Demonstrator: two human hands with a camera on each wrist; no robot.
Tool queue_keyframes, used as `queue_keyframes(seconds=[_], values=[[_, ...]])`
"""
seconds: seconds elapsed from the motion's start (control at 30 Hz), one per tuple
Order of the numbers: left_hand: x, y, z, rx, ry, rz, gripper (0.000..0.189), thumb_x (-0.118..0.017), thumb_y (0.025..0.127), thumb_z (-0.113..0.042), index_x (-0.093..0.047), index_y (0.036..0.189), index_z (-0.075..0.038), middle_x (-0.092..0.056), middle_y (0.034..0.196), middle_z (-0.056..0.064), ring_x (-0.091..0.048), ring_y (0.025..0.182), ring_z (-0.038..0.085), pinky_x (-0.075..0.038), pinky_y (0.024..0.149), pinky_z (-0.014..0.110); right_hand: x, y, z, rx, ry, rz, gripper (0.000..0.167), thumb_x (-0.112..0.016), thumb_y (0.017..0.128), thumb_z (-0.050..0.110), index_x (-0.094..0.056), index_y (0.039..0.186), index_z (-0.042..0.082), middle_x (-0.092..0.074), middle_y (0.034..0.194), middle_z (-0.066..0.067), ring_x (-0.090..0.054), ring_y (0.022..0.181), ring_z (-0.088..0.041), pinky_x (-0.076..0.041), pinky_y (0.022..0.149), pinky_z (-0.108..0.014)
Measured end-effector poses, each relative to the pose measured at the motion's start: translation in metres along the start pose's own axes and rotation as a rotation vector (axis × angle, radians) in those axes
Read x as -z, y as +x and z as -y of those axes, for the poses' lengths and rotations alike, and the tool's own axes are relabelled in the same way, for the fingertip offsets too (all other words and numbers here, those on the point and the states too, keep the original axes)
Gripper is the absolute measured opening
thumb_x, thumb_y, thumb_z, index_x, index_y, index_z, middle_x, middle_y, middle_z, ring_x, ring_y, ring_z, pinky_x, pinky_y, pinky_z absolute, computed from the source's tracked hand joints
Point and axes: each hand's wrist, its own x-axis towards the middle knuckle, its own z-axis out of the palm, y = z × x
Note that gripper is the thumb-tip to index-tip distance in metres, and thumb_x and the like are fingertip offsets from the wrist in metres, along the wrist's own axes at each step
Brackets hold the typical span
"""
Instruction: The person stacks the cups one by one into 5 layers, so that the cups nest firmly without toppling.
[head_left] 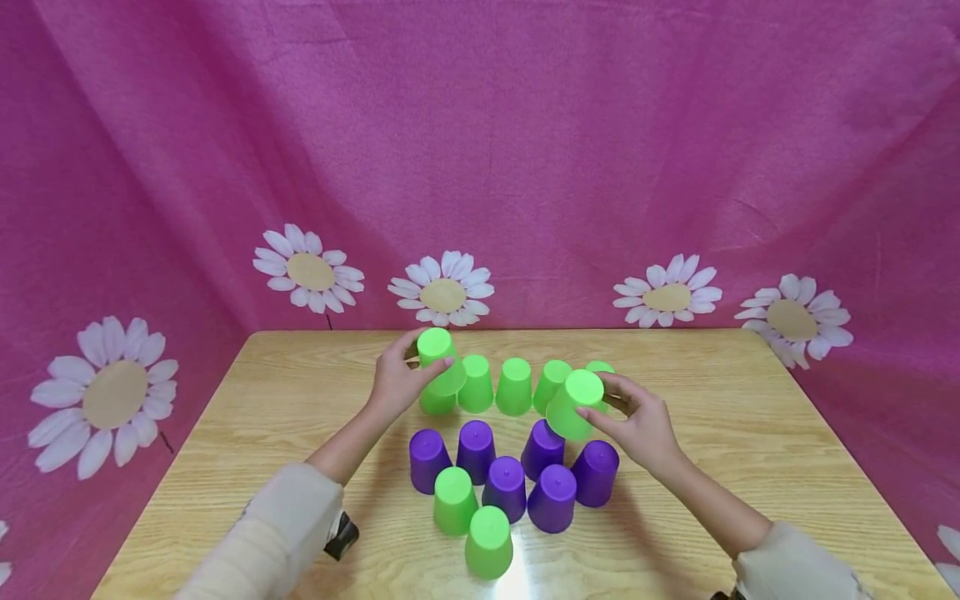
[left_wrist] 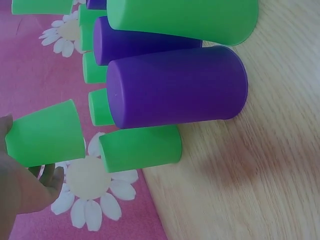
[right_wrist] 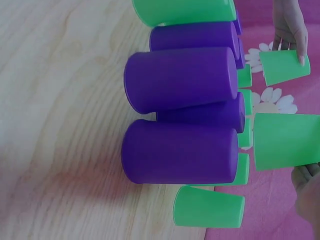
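Foremost green cup (head_left: 489,542): inverted, farthest from back edge of table (head_left: 262,400) | Six purple cups (head_left: 552,498): inverted, behind it | Left hand (head_left: 397,382): pinches raised green cup (head_left: 435,343), toward back edge | Right hand (head_left: 641,425): pinches second raised cup (head_left: 573,408), nearer right edge

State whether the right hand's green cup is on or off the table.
Off: in the right wrist view, the right hand holds the green cup clear of the table.
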Motion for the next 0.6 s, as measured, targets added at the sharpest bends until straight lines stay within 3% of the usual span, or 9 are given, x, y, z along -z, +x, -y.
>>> queue_keyframes(seconds=[0.17, 0.4, 0.6], values=[[-0.001, 0.003, -0.001, 0.02, 0.006, 0.023, 0.055, -0.075, 0.076, -0.013, -0.054, 0.125, -0.002, -0.062, 0.117, 0.018, -0.058, 0.107, 0.031, -0.051, 0.089, 0.042, -0.002, 0.007, -0.004, -0.054, -0.012, -0.01, 0.038, -0.07, 0.069, -0.015, -0.059, 0.105, -0.016, -0.062, 0.095, 0.017, -0.059, 0.087, 0.009, -0.052, 0.079, -0.011], [-0.003, 0.009, -0.001, 0.047, 0.018, 0.028, 0.056, -0.075, 0.077, -0.014, -0.053, 0.126, -0.002, -0.061, 0.117, 0.019, -0.058, 0.108, 0.033, -0.05, 0.09, 0.043, -0.007, 0.016, -0.007, -0.105, -0.049, -0.02, 0.04, -0.072, 0.07, -0.011, -0.059, 0.108, -0.015, -0.064, 0.1, -0.029, -0.057, 0.086, 0.011, -0.052, 0.079, -0.011], [-0.007, 0.014, 0.003, 0.067, 0.025, 0.029, 0.055, -0.074, 0.077, -0.014, -0.053, 0.127, -0.002, -0.061, 0.118, 0.018, -0.057, 0.108, 0.032, -0.05, 0.091, 0.041, -0.006, 0.027, -0.007, -0.151, -0.097, -0.029, 0.041, -0.072, 0.073, -0.006, -0.059, 0.111, -0.013, -0.064, 0.104, -0.03, -0.055, 0.086, 0.014, -0.05, 0.079, -0.008]])
